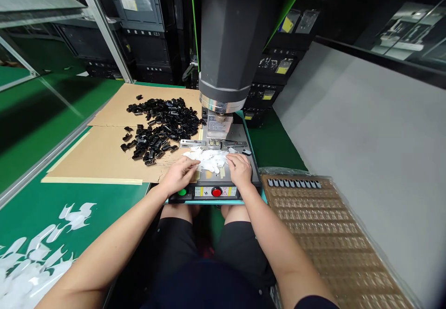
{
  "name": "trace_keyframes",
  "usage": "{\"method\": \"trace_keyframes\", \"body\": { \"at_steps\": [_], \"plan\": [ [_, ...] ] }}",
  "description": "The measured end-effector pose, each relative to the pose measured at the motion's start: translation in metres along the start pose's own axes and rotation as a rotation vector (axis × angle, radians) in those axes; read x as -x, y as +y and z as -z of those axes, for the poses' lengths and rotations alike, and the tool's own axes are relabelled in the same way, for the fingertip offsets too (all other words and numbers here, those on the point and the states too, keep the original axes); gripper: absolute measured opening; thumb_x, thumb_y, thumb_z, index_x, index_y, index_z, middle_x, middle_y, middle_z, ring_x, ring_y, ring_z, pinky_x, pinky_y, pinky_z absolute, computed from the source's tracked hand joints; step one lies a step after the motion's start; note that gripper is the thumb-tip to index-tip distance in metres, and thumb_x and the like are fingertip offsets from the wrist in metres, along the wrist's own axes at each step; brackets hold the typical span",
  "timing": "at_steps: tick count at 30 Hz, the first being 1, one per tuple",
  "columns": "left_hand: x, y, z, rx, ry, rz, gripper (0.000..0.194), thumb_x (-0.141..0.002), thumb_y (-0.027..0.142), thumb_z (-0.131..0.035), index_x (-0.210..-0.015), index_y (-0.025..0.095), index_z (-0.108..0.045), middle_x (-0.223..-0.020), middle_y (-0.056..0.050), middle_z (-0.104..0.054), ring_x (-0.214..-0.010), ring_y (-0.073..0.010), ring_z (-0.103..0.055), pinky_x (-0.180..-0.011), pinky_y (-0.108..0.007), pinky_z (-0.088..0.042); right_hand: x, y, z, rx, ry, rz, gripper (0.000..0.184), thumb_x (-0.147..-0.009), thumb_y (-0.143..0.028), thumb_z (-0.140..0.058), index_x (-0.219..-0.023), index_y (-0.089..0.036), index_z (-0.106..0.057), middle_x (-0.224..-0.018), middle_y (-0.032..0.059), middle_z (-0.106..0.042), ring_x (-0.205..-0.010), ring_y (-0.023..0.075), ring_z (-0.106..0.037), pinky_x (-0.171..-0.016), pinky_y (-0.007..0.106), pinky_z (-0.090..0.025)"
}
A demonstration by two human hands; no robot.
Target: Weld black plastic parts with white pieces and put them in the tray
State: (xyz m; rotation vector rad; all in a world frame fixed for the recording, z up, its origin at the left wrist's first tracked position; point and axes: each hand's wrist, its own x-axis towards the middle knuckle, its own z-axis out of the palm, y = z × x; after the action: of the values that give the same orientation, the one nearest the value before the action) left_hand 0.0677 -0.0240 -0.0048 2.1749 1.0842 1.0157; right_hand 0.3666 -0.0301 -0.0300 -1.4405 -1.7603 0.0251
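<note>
My left hand [179, 174] and my right hand [239, 168] rest on the machine base [252, 169], both at a small heap of white plastic pieces [209, 158]. The left hand's fingers lie curled over the heap's left edge, touching the pieces. The right hand's fingers are bent down onto the heap's right side. What either hand grips is hidden under the fingers. Above the heap stands the machine's big grey cylinder head [230, 39] with a small fixture [219, 128] under it.
A pile of black plastic clips [158, 125] lies on cardboard [101, 155] at left. A green button [181, 192] and a red button [216, 191] sit on the front panel. A brown tray [320, 225] with several dark parts is at right. White offcuts [31, 258] lie lower left.
</note>
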Motion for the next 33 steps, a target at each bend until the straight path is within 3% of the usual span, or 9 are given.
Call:
{"method": "trace_keyframes", "body": {
  "at_steps": [8, 12, 17, 21, 25, 28, 33],
  "plan": [
    [0.001, 0.009, 0.000, -0.212, 0.017, -0.206, 0.014, -0.107, 0.028, -0.056, -0.110, 0.024, -0.070, -0.103, -0.006, -0.074, -0.102, -0.0250, -0.065, -0.093, -0.043, -0.055, -0.004, -0.004, 0.004, 0.031, -0.037, 0.014, 0.023, -0.100, -0.022, -0.060, -0.110, -0.027, -0.080, -0.124, 0.0058, -0.077, -0.121, 0.0277, -0.062, -0.109, 0.045, -0.051],
    [0.005, 0.006, 0.001, -0.212, 0.036, -0.211, 0.014, -0.107, 0.028, -0.056, -0.117, 0.025, -0.066, -0.102, -0.006, -0.071, -0.099, -0.0244, -0.067, -0.089, -0.042, -0.057, 0.002, -0.005, 0.018, 0.021, 0.018, 0.013, 0.030, -0.100, -0.020, -0.055, -0.122, -0.024, -0.074, -0.129, 0.0088, -0.074, -0.124, 0.0280, -0.060, -0.112, 0.046, -0.049],
    [0.004, -0.002, 0.006, -0.143, 0.043, -0.188, 0.037, -0.108, 0.025, -0.053, -0.145, 0.027, -0.055, -0.111, -0.008, -0.066, -0.102, -0.0225, -0.068, -0.092, -0.040, -0.059, 0.024, 0.004, 0.030, 0.079, -0.025, 0.018, 0.021, -0.090, -0.023, -0.070, -0.110, -0.024, -0.070, -0.127, 0.0110, -0.070, -0.126, 0.0322, -0.056, -0.111, 0.051, -0.048],
    [-0.006, -0.002, 0.006, -0.148, 0.074, -0.205, 0.035, -0.108, 0.023, -0.052, -0.141, 0.027, -0.061, -0.102, -0.007, -0.061, -0.096, -0.0222, -0.066, -0.087, -0.039, -0.060, 0.029, 0.009, 0.025, 0.114, -0.045, -0.015, 0.010, -0.091, -0.018, -0.065, -0.098, -0.025, -0.066, -0.121, 0.0105, -0.071, -0.120, 0.0317, -0.058, -0.106, 0.050, -0.049],
    [-0.012, 0.002, 0.006, -0.143, 0.085, -0.218, 0.027, -0.108, 0.025, -0.055, -0.133, 0.028, -0.066, -0.104, -0.007, -0.067, -0.098, -0.0217, -0.067, -0.090, -0.039, -0.058, 0.026, 0.006, 0.022, 0.021, 0.024, -0.039, 0.008, -0.094, -0.018, -0.059, -0.095, -0.025, -0.063, -0.114, 0.0103, -0.072, -0.112, 0.0288, -0.062, -0.101, 0.047, -0.051],
    [-0.012, 0.001, 0.008, -0.195, 0.119, -0.226, 0.022, -0.107, 0.027, -0.057, -0.126, 0.027, -0.068, -0.107, -0.007, -0.073, -0.103, -0.0236, -0.069, -0.095, -0.043, -0.057, 0.029, 0.003, 0.023, -0.071, 0.149, -0.122, 0.004, -0.096, -0.023, -0.056, -0.096, -0.025, -0.060, -0.115, 0.0107, -0.072, -0.112, 0.0279, -0.064, -0.102, 0.047, -0.051],
    [-0.017, -0.001, 0.007, -0.174, 0.152, -0.217, 0.016, -0.106, 0.027, -0.058, -0.118, 0.026, -0.068, -0.111, -0.006, -0.075, -0.105, -0.0228, -0.070, -0.098, -0.041, -0.057, 0.037, -0.002, 0.009, -0.297, 0.284, -0.413, 0.008, -0.098, -0.032, -0.052, -0.099, -0.025, -0.055, -0.127, 0.0135, -0.072, -0.113, 0.0259, -0.069, -0.099, 0.044, -0.054]
  ]
}}
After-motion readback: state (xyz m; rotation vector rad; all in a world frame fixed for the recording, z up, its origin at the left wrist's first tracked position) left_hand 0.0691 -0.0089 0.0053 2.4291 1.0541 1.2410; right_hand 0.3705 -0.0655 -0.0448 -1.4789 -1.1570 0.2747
